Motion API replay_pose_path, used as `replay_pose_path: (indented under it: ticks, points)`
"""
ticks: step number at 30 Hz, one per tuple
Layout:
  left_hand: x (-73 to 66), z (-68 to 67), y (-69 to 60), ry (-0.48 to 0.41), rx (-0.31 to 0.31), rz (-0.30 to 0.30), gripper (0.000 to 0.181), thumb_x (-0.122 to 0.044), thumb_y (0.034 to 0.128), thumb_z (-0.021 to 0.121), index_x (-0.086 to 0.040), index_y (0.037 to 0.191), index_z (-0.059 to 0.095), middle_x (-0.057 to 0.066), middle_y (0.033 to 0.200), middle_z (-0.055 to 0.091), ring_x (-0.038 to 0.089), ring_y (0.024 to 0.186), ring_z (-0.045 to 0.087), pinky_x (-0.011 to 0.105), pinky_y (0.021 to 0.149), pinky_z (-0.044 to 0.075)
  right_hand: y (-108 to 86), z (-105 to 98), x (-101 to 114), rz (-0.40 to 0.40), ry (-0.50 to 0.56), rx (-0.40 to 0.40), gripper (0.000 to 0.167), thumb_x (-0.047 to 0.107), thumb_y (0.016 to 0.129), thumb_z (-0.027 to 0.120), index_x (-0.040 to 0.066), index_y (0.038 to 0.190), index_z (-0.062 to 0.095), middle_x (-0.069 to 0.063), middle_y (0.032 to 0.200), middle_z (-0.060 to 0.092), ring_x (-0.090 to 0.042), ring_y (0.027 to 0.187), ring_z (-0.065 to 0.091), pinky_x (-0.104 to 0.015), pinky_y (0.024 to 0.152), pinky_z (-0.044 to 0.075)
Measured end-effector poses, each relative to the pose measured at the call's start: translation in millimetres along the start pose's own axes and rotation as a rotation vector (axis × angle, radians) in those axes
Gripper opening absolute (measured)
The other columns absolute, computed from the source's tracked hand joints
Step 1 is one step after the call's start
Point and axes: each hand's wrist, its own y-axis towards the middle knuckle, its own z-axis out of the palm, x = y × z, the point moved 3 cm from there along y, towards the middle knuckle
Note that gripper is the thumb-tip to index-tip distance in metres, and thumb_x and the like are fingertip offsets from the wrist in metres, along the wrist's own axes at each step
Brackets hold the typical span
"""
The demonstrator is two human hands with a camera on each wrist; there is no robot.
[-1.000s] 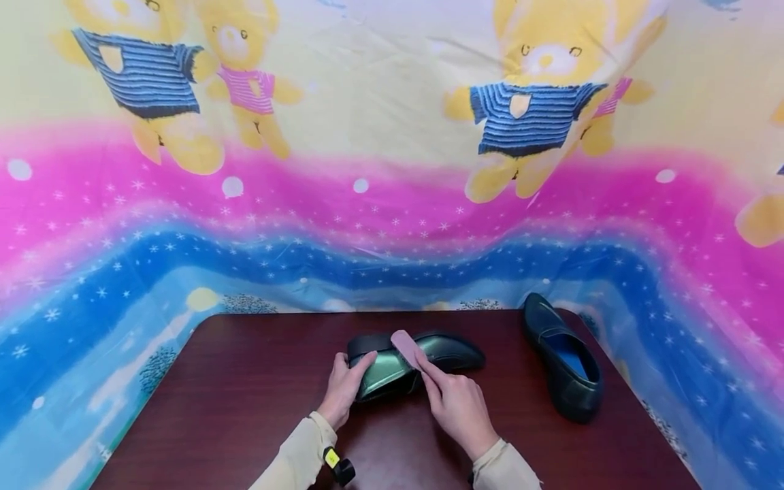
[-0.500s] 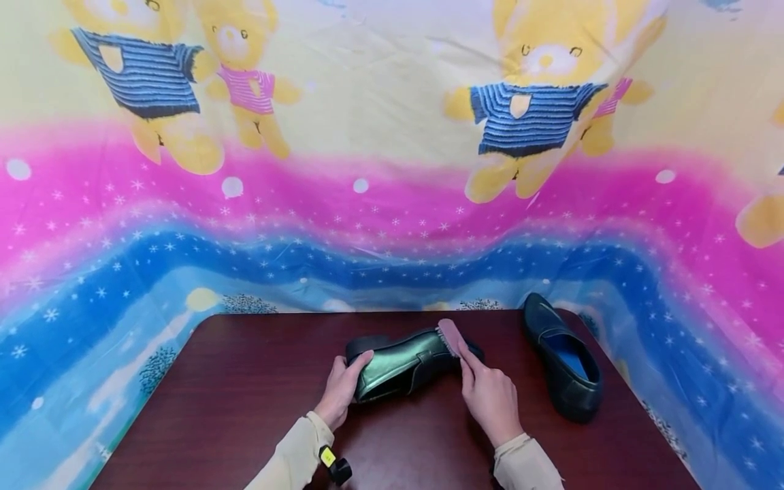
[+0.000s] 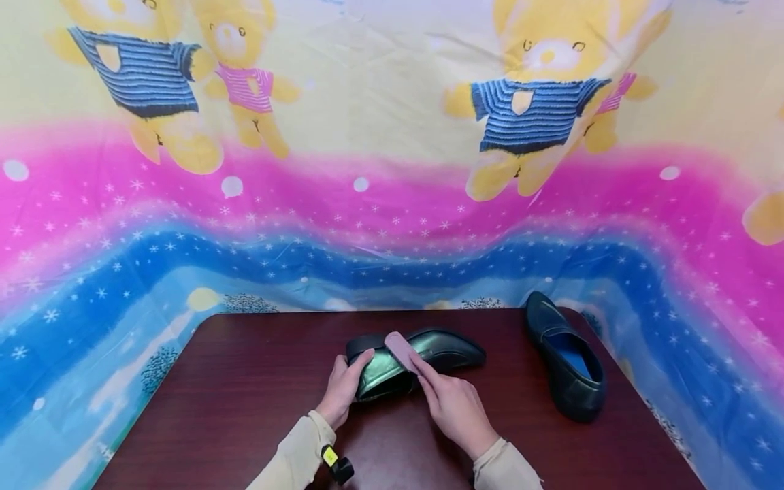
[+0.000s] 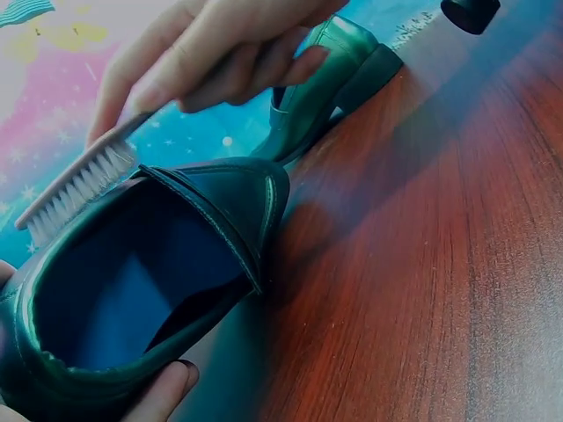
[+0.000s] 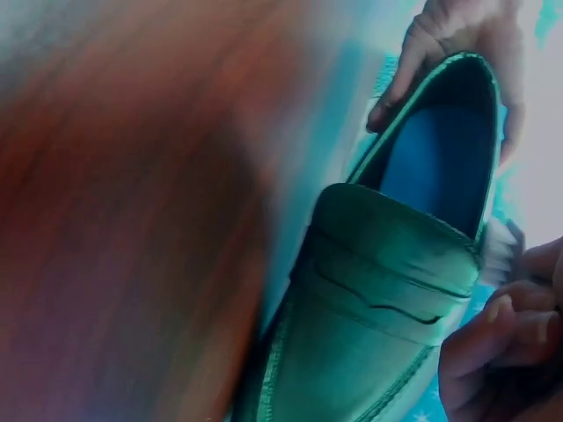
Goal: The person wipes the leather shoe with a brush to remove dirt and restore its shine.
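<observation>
A dark leather loafer (image 3: 453, 348) is tilted on its side over the table, its opening facing the person. My left hand (image 3: 343, 389) grips it by the heel end, thumb on the outer side. In my right hand (image 3: 456, 408) is a pink-backed brush (image 3: 401, 350), pinched by its handle with the forefinger along it. White bristles (image 4: 79, 193) touch the shoe's side near the opening rim in the left wrist view. The right wrist view shows the loafer's strap (image 5: 378, 290) and blue insole (image 5: 431, 167); the brush there is mostly hidden and blurred.
A second dark loafer (image 3: 566, 361) stands upright at the table's right side, toe toward the back. The brown table (image 3: 245, 381) has a cartoon-bear cloth (image 3: 361, 224) hanging behind and beside it.
The brush went right toward the toe half a second ago, and is now back left near the heel half. The left hand keeps its grip and the loafer stays nearly in place.
</observation>
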Motion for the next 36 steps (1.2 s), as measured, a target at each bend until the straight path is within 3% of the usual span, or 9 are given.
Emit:
replay_pose_path:
  ticks: [3, 11, 18, 23, 26, 31, 34, 36]
  points:
    - [-0.1, 0.4, -0.8, -0.019, 0.014, -0.011, 0.068, -0.058, 0.0936, 0.067, -0.001, 0.125, 0.046, 0.018, 0.115, 0.056, 0.024, 0.093, 0.060, 0.033, 0.067, 0.054, -1.7, 1, -3, 0.038, -0.035, -0.018, 0.047, 0.021, 0.100, 0.070, 0.034, 0.144, 0.061, 0.013, 0.056, 0.047, -0.006, 0.047, 0.041, -0.026, 0.046, 0.031]
    - [2.0, -1.5, -0.1, -0.070, 0.069, -0.044, 0.070, -0.060, 0.0932, 0.067, -0.002, 0.125, 0.044, 0.016, 0.112, 0.057, 0.022, 0.086, 0.064, 0.035, 0.067, 0.058, 2.5, -7, -15, 0.138, -0.054, -0.076, 0.043, 0.023, 0.101, 0.068, 0.032, 0.143, 0.063, 0.011, 0.048, 0.031, -0.008, 0.041, 0.026, -0.026, 0.042, 0.024]
    - [6.9, -2.9, -1.0, -0.073, 0.059, -0.064, 0.069, -0.061, 0.0925, 0.067, -0.003, 0.122, 0.045, 0.014, 0.108, 0.058, 0.021, 0.082, 0.063, 0.035, 0.063, 0.056, -3.5, -13, -42, 0.268, -0.072, -0.107, 0.045, 0.022, 0.102, 0.066, 0.027, 0.146, 0.061, 0.005, 0.046, 0.035, -0.012, 0.041, 0.030, -0.030, 0.042, 0.027]
    - [3.8, -2.5, -1.5, -0.064, 0.053, -0.058, 0.071, -0.063, 0.0926, 0.066, -0.002, 0.124, 0.045, 0.015, 0.112, 0.056, 0.021, 0.084, 0.062, 0.035, 0.064, 0.056, -5.8, -15, -52, 0.299, -0.057, -0.094, 0.047, 0.020, 0.103, 0.064, 0.023, 0.149, 0.058, 0.004, 0.048, 0.038, -0.013, 0.043, 0.034, -0.031, 0.043, 0.030]
    - [3.7, -2.0, -1.0, -0.072, 0.051, -0.060, 0.071, -0.063, 0.0929, 0.066, -0.003, 0.124, 0.045, 0.015, 0.111, 0.057, 0.021, 0.084, 0.063, 0.035, 0.064, 0.057, -5.0, -13, -47, 0.253, -0.022, -0.098, 0.047, 0.018, 0.104, 0.063, 0.023, 0.150, 0.056, 0.007, 0.049, 0.036, -0.010, 0.043, 0.034, -0.030, 0.046, 0.031]
    - [3.8, -1.6, -0.5, -0.081, 0.051, -0.066, 0.071, -0.062, 0.0934, 0.065, -0.002, 0.125, 0.044, 0.016, 0.113, 0.057, 0.021, 0.085, 0.065, 0.036, 0.065, 0.058, 1.4, -4, -22, 0.053, 0.019, -0.091, 0.047, 0.017, 0.102, 0.065, 0.026, 0.148, 0.059, 0.012, 0.052, 0.038, -0.004, 0.045, 0.034, -0.025, 0.048, 0.032]
    - [3.0, -1.3, -0.9, -0.077, 0.045, -0.066, 0.072, -0.061, 0.0930, 0.066, -0.002, 0.127, 0.044, 0.018, 0.115, 0.056, 0.022, 0.088, 0.065, 0.037, 0.066, 0.059, 5.4, 0, -8, -0.044, 0.000, -0.087, 0.047, 0.018, 0.100, 0.069, 0.028, 0.145, 0.062, 0.013, 0.054, 0.043, -0.003, 0.046, 0.037, -0.023, 0.047, 0.031]
    - [2.4, -0.9, -1.6, -0.068, 0.043, -0.062, 0.072, -0.061, 0.0929, 0.066, -0.001, 0.127, 0.044, 0.018, 0.116, 0.055, 0.022, 0.088, 0.064, 0.037, 0.066, 0.059, 6.9, 1, -4, -0.060, -0.032, -0.103, 0.047, 0.018, 0.098, 0.071, 0.029, 0.143, 0.064, 0.012, 0.054, 0.043, -0.004, 0.046, 0.036, -0.023, 0.045, 0.029]
